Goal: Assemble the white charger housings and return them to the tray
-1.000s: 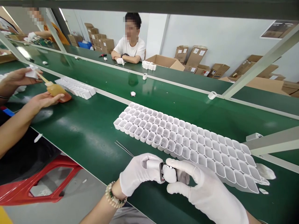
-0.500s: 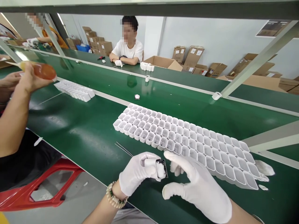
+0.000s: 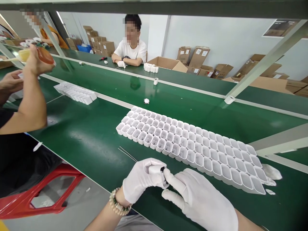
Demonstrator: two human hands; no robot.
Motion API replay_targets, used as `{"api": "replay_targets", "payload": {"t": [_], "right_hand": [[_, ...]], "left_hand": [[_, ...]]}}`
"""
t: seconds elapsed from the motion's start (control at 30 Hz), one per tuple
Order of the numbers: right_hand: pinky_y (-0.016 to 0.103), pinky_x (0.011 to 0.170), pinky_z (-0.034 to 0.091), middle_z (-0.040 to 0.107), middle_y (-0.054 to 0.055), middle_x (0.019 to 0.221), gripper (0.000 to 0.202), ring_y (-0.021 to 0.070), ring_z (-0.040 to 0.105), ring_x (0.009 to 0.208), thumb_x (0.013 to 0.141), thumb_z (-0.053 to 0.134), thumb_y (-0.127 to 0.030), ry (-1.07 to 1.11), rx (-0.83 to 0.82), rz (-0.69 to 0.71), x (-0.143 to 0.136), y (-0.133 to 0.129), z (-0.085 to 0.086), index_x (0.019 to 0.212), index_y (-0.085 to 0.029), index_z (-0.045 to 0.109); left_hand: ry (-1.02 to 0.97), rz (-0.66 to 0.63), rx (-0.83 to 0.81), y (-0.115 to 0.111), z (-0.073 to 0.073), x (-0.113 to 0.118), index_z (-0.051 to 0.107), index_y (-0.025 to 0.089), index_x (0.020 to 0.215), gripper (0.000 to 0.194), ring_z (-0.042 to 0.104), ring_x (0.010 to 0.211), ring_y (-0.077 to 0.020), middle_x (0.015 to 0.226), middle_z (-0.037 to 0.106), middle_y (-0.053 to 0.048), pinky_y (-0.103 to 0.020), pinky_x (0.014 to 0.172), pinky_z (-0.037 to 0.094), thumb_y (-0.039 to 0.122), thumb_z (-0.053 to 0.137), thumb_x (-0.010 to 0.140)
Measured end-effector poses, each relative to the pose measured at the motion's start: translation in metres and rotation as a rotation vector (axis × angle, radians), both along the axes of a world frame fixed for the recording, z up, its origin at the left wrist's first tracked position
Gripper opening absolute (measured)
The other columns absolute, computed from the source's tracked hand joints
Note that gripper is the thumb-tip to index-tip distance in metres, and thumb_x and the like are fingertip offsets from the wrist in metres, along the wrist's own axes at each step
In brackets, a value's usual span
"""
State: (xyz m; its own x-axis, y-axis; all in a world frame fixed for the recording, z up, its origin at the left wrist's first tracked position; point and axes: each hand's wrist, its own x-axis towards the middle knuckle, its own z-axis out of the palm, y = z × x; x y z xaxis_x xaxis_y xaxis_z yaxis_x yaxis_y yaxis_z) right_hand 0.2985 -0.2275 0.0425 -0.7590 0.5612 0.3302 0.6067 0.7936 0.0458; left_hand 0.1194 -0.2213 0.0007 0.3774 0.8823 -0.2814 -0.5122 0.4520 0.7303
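My left hand (image 3: 141, 176), in a white glove, is closed around a small white cup (image 3: 156, 170) with its opening turned to the right. Something black shows at the cup's mouth. My right hand (image 3: 202, 195), also gloved, has its index fingertip pressed at that opening; its thumb is apart below, and it grips nothing. Beyond both hands, rows of open white cups (image 3: 187, 138) stand close together on the green table (image 3: 96, 144). Two thin wires (image 3: 127, 153) lie to the left of my left hand.
A small white-and-black part (image 3: 146, 101) lies beyond the rows. At the left, a co-worker's hand (image 3: 36, 61) holds an orange bottle near another cup group (image 3: 75, 92). A person (image 3: 131, 48) sits opposite. A slanted metal post (image 3: 264, 57) rises at the right.
My right hand has moved left, bringing its index finger to the cup's mouth. The black-edged part there is now mostly out of sight. The co-worker's arm has shifted, and the small part beyond moved slightly right.
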Motion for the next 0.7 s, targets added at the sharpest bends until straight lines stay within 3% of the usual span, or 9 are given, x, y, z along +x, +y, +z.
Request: {"api": "replay_targets", "payload": {"t": [0.13, 0.23, 0.33, 0.47, 0.6, 0.7], "right_hand": [[0.034, 0.044, 0.030, 0.059, 0.001, 0.060, 0.040, 0.0169, 0.051, 0.043, 0.106, 0.024, -0.028, -0.046, -0.032, 0.021, 0.000, -0.001, -0.004, 0.114, -0.006, 0.056], [0.033, 0.046, 0.035, 0.062, 0.003, 0.063, 0.034, 0.0178, 0.054, 0.047, 0.104, 0.034, -0.031, -0.040, -0.191, 0.007, 0.005, -0.002, -0.004, 0.116, -0.011, 0.058], [0.033, 0.057, 0.049, 0.068, 0.002, 0.076, 0.024, 0.0193, 0.064, 0.063, 0.098, 0.044, -0.026, 0.184, -0.508, -0.083, 0.009, -0.002, 0.000, 0.118, -0.022, 0.056], [0.039, 0.079, 0.058, 0.070, 0.004, 0.094, 0.035, 0.0193, 0.068, 0.083, 0.089, 0.049, -0.023, 0.498, -0.941, -0.254, 0.006, 0.000, 0.002, 0.124, -0.025, 0.047], [0.042, 0.080, 0.059, 0.069, 0.005, 0.093, 0.037, 0.0214, 0.069, 0.086, 0.083, 0.051, -0.021, 0.578, -1.060, -0.321, -0.002, 0.003, -0.004, 0.120, -0.023, 0.047], [0.040, 0.079, 0.059, 0.070, 0.003, 0.089, 0.038, 0.0215, 0.070, 0.088, 0.080, 0.051, -0.014, 0.574, -1.045, -0.399, -0.003, 0.004, -0.012, 0.117, -0.024, 0.052]], "left_hand": [[0.022, 0.005, -0.002, 0.000, 0.000, -0.001, 0.066, 0.011, 0.089, 0.059, 0.062, 0.057, -0.0128, 0.067, 0.068, -0.003, -0.025, 0.058, 0.051, 0.042, 0.096, 0.048], [0.055, -0.008, 0.036, -0.002, 0.001, -0.003, 0.067, 0.012, 0.091, 0.056, 0.062, 0.058, -0.0127, 0.069, 0.069, -0.003, -0.025, 0.059, 0.051, 0.041, 0.095, 0.052], [0.152, 0.057, 0.114, -0.005, 0.001, -0.004, 0.068, 0.013, 0.089, 0.053, 0.063, 0.061, -0.0133, 0.073, 0.070, -0.003, -0.026, 0.063, 0.051, 0.038, 0.096, 0.051], [0.148, 0.132, 0.189, -0.008, 0.000, -0.004, 0.067, 0.015, 0.085, 0.050, 0.065, 0.066, -0.0164, 0.076, 0.072, -0.004, -0.029, 0.066, 0.054, 0.034, 0.096, 0.049], [0.162, 0.159, 0.252, -0.007, -0.003, -0.001, 0.070, 0.015, 0.083, 0.044, 0.066, 0.069, -0.0165, 0.080, 0.074, -0.004, -0.026, 0.065, 0.054, 0.019, 0.096, 0.047], [0.150, 0.114, 0.263, -0.008, -0.003, 0.001, 0.073, 0.014, 0.080, 0.036, 0.064, 0.065, -0.0149, 0.075, 0.072, -0.003, -0.025, 0.062, 0.053, 0.014, 0.094, 0.051]]}}
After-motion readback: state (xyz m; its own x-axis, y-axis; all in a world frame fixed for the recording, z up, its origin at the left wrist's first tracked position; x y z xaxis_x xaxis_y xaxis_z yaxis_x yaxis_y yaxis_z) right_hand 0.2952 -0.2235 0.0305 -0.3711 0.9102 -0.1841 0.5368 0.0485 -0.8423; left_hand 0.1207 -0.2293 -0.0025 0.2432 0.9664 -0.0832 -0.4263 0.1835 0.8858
